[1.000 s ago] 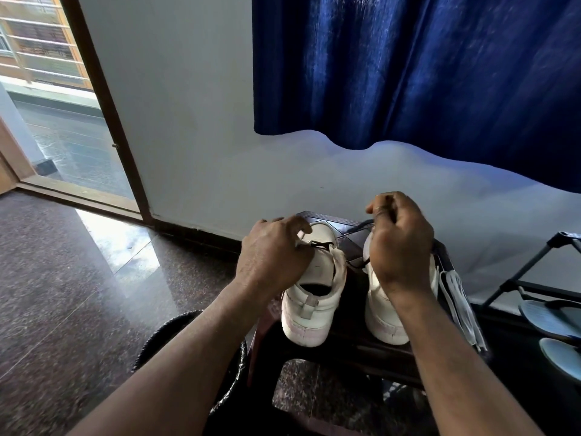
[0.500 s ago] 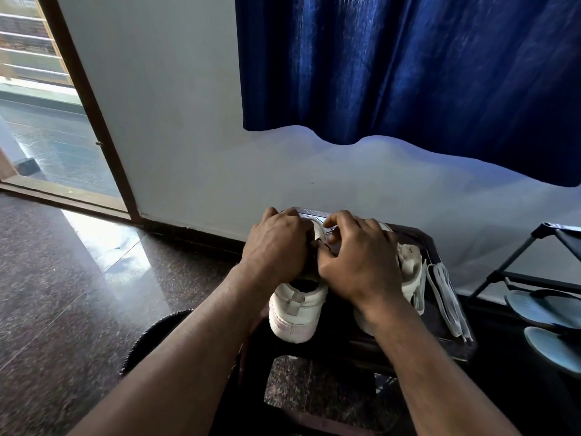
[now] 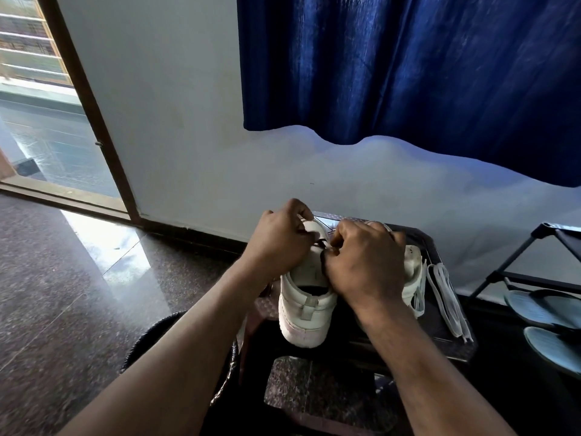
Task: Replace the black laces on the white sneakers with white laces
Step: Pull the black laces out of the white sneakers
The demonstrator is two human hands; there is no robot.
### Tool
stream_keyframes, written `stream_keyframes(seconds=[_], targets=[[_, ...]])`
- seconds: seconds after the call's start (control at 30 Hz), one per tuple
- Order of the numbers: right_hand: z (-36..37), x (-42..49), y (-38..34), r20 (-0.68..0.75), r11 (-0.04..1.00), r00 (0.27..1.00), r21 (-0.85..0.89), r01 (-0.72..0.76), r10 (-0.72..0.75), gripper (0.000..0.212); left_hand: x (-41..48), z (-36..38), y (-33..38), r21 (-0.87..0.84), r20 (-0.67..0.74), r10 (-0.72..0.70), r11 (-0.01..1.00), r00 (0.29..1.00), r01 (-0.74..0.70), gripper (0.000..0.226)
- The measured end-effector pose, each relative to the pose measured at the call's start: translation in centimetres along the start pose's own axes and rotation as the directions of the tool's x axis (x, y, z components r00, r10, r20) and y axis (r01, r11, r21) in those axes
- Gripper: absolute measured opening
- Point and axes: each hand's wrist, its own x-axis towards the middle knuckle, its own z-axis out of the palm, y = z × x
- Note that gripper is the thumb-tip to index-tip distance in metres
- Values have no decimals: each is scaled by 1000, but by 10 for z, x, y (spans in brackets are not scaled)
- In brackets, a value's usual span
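Curled fingers (image 3: 341,229) of the right hand (image 3: 364,265) pinch the black lace (image 3: 321,243) over the left sneaker (image 3: 306,313). That hand has crossed from the right sneaker (image 3: 412,269), where it was a second ago. The left hand (image 3: 279,243) grips the same shoe's smooth white upper. Flat white laces (image 3: 446,297) lie beside the pair on the dark, glossy stool (image 3: 440,344).

Two white sneakers (image 3: 306,313); one black lace (image 3: 321,243); one bundle of white laces (image 3: 446,297) right of the sneakers; two blue slippers (image 3: 540,308) farther right.
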Motion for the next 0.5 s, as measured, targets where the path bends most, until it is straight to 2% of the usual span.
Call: stream_keyframes(seconds=[0.07,0.1,0.17,0.2,0.23,0.27,0.3,0.33,0.37,0.4,0.43,0.47,0.5], targets=[[2,-1,0,-11,1000,1000,-12,-12,12,11,0,1,-5,299,-15,161,942,987,-149,15],[4,-1,0,-16,1000,1000,-23,-17,17,12,0,2,-7,383,-40,222,904,974,-191,13],[7,-2,0,-29,998,999,-51,-21,20,16,-2,4,-4,396,-74,278,890,958,-228,16],[9,-2,1,-38,997,999,-68,-23,21,18,-3,5,-1,313,-85,243,927,966,-206,20],[10,-3,1,-46,996,999,-83,-29,25,20,-2,4,3,155,-79,144,979,986,-131,24],[11,-3,2,-50,995,998,-93,-37,33,20,-1,2,6,-87,-55,14,996,998,-19,27],[12,-2,2,-51,994,998,-97,-45,41,19,-1,-2,8,-333,-30,-87,940,996,72,27],[13,-3,2,-53,994,998,-98,-52,47,19,0,-6,8,-470,-21,-148,874,989,121,25],[12,-2,1,-57,993,997,-99,-56,51,20,2,-10,6,-488,-23,-149,865,989,119,20],[12,-2,1,-62,994,997,-97,-58,52,21,4,-16,5,-401,-31,-117,911,993,94,15],[12,-2,-1,-65,994,997,-91,-56,50,20,5,-20,3,-235,-30,-66,970,997,57,14],[12,-2,-1,-65,995,997,-81,-50,45,18,3,-22,2,-8,-23,-7,1000,1000,6,16],[12,-3,-2,-62,996,997,-72,-43,38,15,0,-23,3,197,-15,60,979,998,-56,14]])
